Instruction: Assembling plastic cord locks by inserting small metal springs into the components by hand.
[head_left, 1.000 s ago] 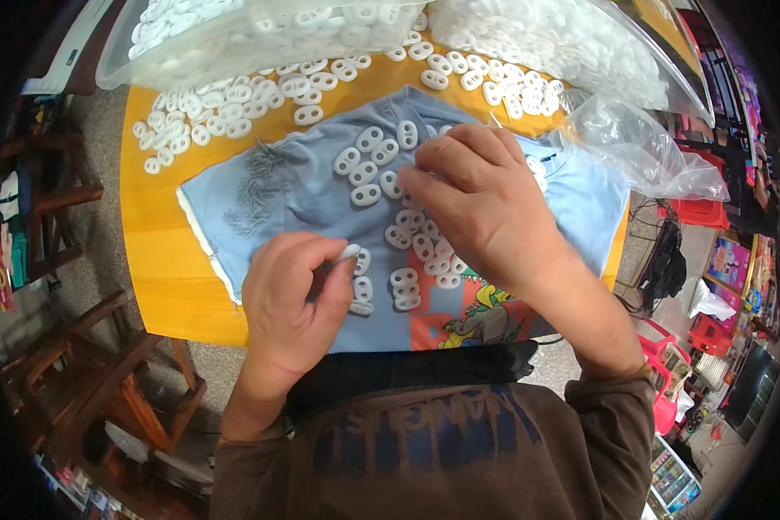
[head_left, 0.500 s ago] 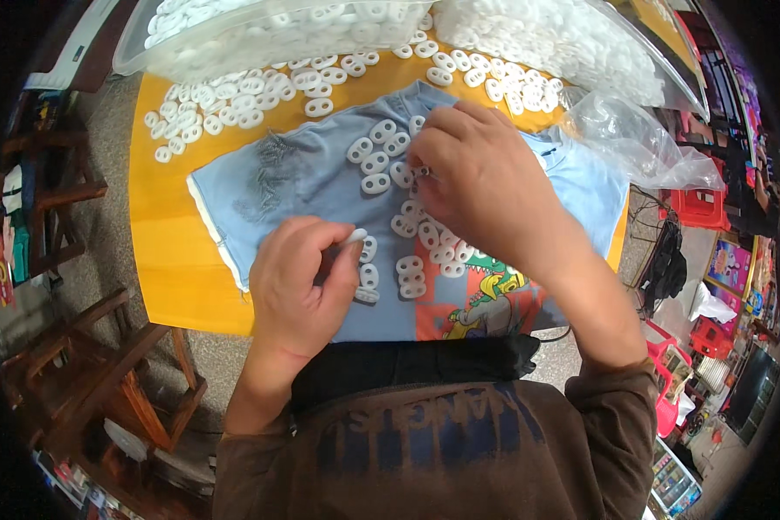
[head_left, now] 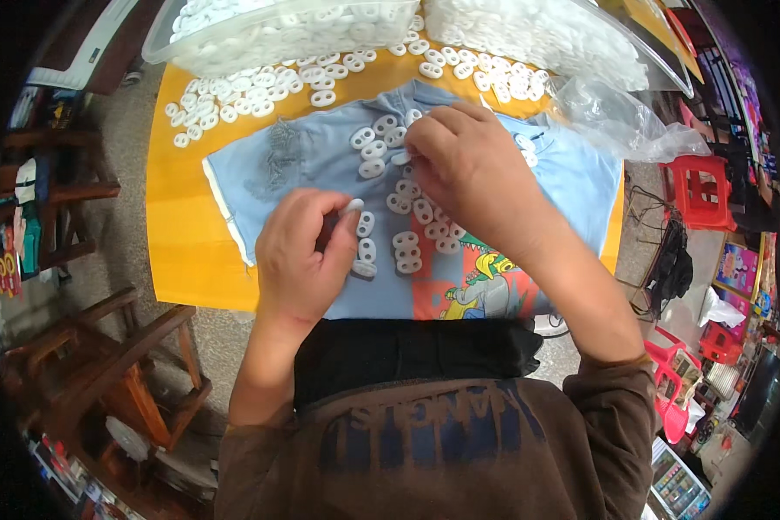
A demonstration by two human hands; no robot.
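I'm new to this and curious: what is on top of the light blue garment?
White two-holed pieces lie on the garment, some over its cartoon print. The left hand and right hand hide parts of it; what lies directly beneath them cannot be seen.

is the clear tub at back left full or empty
Not empty: white pieces show heaped inside the clear tub. Cannot tell if full, as the picture's edge crops it.

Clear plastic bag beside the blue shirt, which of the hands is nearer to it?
Right. The right hand is over the blue shirt, left of the clear plastic bag; the left hand is farther left and lower in the picture.
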